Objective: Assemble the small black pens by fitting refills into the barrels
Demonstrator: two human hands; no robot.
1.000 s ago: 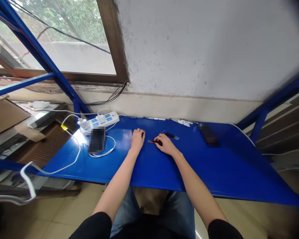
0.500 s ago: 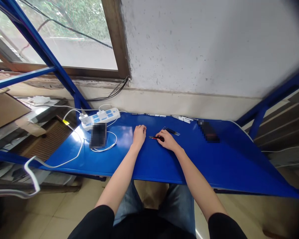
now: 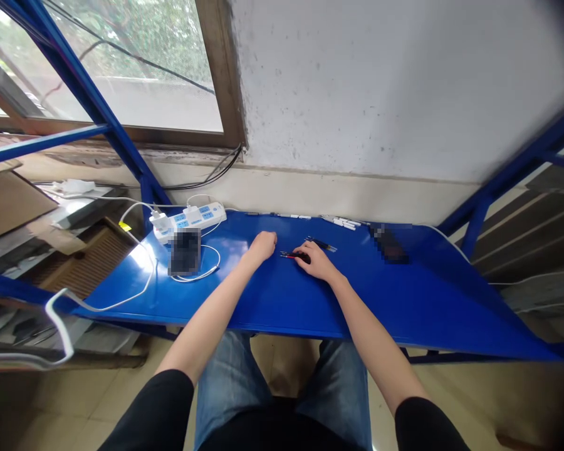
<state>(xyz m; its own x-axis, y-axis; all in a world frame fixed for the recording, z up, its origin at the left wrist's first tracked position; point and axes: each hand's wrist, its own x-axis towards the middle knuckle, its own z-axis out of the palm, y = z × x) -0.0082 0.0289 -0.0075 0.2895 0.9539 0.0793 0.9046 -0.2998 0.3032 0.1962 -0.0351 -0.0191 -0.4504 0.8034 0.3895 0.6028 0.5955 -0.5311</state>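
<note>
the right hand (image 3: 314, 260) grasps red-and-black sticks (image 3: 289, 255) at the tabletop (image 3: 291, 300), perhaps to keep them together. the left hand (image 3: 264, 245) is curled; if it grips something, i cannot tell. beyond the right hand lie dark sticks (image 3: 326, 245), then white pens (image 3: 344, 223), probably leaving working room.

No text is standing out legibly: the white power strip (image 3: 196, 220) is showing blue marks too small to read, and the yellow cable tag (image 3: 125, 226) is appearing too small.
</note>
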